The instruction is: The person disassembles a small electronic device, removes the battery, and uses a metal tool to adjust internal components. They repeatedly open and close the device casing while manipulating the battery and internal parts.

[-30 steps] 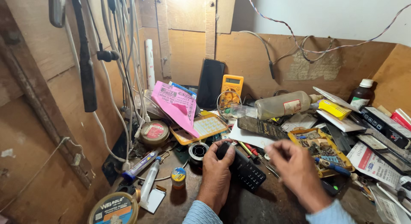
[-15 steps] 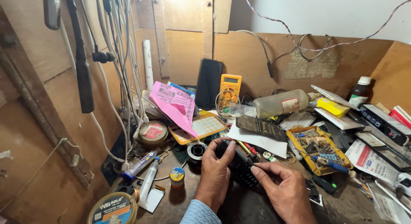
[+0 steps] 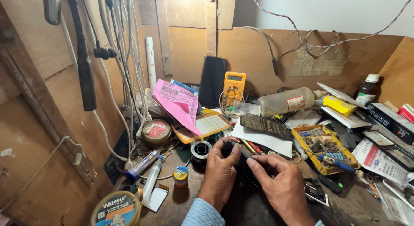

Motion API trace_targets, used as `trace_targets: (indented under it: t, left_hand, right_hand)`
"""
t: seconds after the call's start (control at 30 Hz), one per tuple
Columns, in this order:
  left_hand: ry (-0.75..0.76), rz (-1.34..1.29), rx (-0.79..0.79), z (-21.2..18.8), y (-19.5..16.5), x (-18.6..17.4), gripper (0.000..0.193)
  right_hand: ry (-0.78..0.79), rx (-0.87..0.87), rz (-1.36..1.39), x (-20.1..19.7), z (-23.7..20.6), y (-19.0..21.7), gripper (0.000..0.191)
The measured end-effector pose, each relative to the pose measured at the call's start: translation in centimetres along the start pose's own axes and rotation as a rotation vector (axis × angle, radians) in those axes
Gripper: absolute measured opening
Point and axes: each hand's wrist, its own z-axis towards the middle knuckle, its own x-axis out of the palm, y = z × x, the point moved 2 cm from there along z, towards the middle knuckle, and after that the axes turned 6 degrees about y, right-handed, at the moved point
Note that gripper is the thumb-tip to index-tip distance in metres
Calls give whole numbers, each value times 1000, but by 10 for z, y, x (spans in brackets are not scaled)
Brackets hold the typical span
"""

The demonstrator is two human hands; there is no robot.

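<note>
My left hand point(image 3: 221, 172) grips the upper end of a black remote control point(image 3: 239, 159) that rests low over the cluttered wooden bench. My right hand point(image 3: 280, 187) has closed in from the right; its thumb and fingers pinch the remote's middle and cover most of its keys. Only the rounded top and a strip of its body show between the two hands. A spool of solder wire point(image 3: 201, 149) sits just left of my left hand.
A yellow multimeter point(image 3: 234, 84), a black phone point(image 3: 212, 81), a pink paper point(image 3: 177, 103) and a lying plastic bottle point(image 3: 290, 101) crowd the back. A yellow parts tray point(image 3: 299, 135) lies right, round tins point(image 3: 115, 208) and tubes point(image 3: 144, 164) left. Cables point(image 3: 125, 66) hang down the left wall.
My right hand has moved left from beside the remote onto it, and now grips it together with my left hand. The left hand has stayed in place.
</note>
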Motion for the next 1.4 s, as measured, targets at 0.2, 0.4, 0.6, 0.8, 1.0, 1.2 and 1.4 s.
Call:
trace_targets:
  t: [0.2, 0.4, 0.6, 0.8, 1.0, 1.2, 1.4]
  left_hand:
    - [15, -192, -77, 0, -5, 8, 22]
    - [-10, -184, -78, 0, -4, 7, 20]
    - [-35, -9, 41, 0, 5, -2, 21]
    - [-66, -12, 55, 3, 10, -11, 22]
    - [-83, 23, 58, 1, 6, -9, 22]
    - [-118, -107, 54, 4, 0, -3, 28]
    - [-56, -171, -3, 1, -6, 2, 39]
  right_hand:
    - [-66, -20, -183, -1, -1, 14, 22]
    - [-75, -90, -206, 0, 0, 17, 23]
    - [-43, -131, -183, 4, 1, 16, 19]
    - [-48, -217, -214, 7, 2, 18, 22]
    - [-91, -272, -174, 9, 3, 5, 24]
    - [-52, 2, 113, -5, 0, -25, 33]
    - [-57, -188, -114, 0, -4, -27, 29]
